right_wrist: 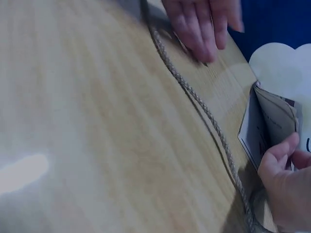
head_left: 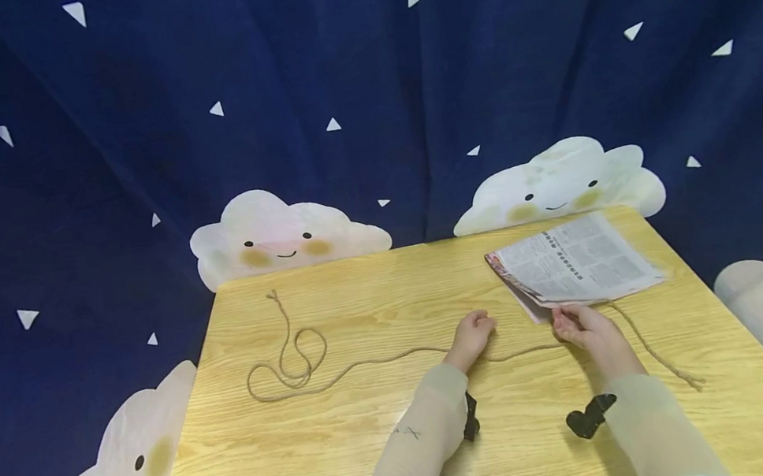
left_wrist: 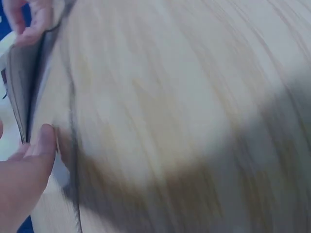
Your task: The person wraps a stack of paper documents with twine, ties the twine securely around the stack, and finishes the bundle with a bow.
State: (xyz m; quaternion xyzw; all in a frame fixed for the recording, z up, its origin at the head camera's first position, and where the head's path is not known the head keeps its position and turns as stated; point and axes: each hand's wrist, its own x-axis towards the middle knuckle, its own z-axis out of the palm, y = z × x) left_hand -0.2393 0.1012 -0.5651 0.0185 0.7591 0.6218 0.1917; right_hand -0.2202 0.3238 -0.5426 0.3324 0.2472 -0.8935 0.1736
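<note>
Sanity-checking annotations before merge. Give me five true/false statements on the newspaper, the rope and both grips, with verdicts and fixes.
1. The right grip pinches the newspaper. True.
2. The newspaper is rolled into a tube. False: it is folded, with layers showing at its edge.
3. The left grip is apart from the newspaper. True.
4. The rope is wound in a tight ball. False: the rope runs across the table, with loose loops at one end.
5. Those loops lie beside the newspaper. False: they lie on the table's left side, and the newspaper is on its right.
</note>
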